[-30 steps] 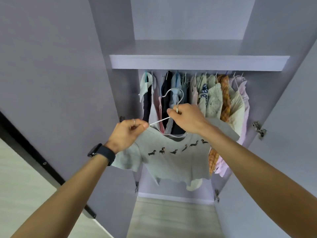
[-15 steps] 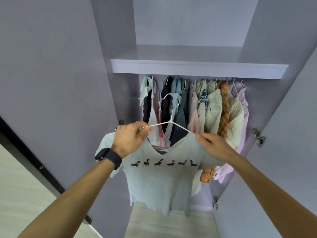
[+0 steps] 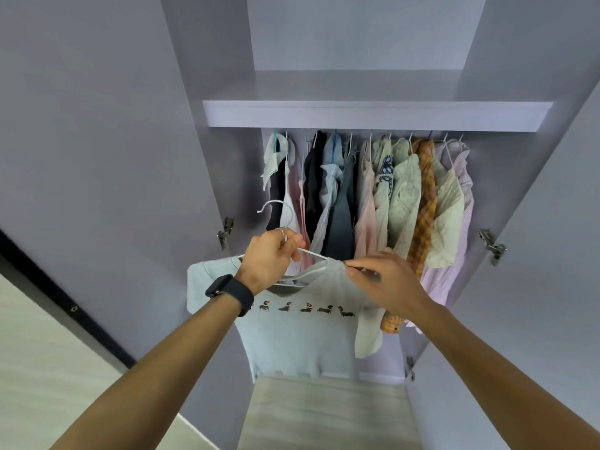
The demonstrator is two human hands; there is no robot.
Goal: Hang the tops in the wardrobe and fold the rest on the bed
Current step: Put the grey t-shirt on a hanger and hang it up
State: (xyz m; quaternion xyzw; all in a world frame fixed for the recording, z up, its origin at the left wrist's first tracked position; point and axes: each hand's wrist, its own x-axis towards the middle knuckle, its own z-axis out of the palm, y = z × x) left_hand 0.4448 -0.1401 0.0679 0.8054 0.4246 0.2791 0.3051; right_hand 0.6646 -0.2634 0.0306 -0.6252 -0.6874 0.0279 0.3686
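Note:
A pale grey T-shirt (image 3: 302,339) with a row of small dachshund prints hangs on a white wire hanger (image 3: 279,209) in front of the open wardrobe. My left hand (image 3: 271,258), with a black watch on the wrist, grips the hanger just below its hook. My right hand (image 3: 384,280) pinches the shirt's right shoulder where the hanger arm runs under it. The hook points up and left, below the rail. The rail itself is hidden behind the shelf.
Several hung tops (image 3: 373,196) fill the wardrobe under a lilac shelf (image 3: 357,113). Open doors stand at left (image 3: 97,157) and right (image 3: 552,222), with metal hinges on both sides. Light wood floor (image 3: 324,414) lies below.
The shirt now hangs straight on the hanger. My left hand moved from the hanger's left arm to the neck below the hook, and my right hand shifted from the hook to the shirt's right shoulder.

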